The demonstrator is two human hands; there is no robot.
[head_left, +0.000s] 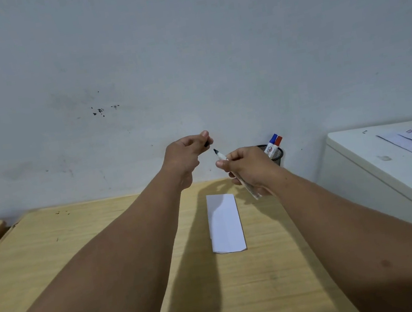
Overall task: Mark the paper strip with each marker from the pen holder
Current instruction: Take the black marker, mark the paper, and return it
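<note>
Uncapping done, judging by the right hand (246, 168) clamping a black marker (220, 155) and the left hand (187, 149) pinching its cap (207, 143); next, tip down to the unmarked paper strip (225, 223) at six o'clock; pen holder (276, 154) at three o'clock.

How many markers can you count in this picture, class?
3: a black marker, uncapped, in the right hand; a blue-capped marker and a red-capped marker in the mesh pen holder. More may be hidden inside.

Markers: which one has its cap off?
The black marker in the right hand; its tip is bare. The blue-capped marker and red-capped marker stay capped.
</note>
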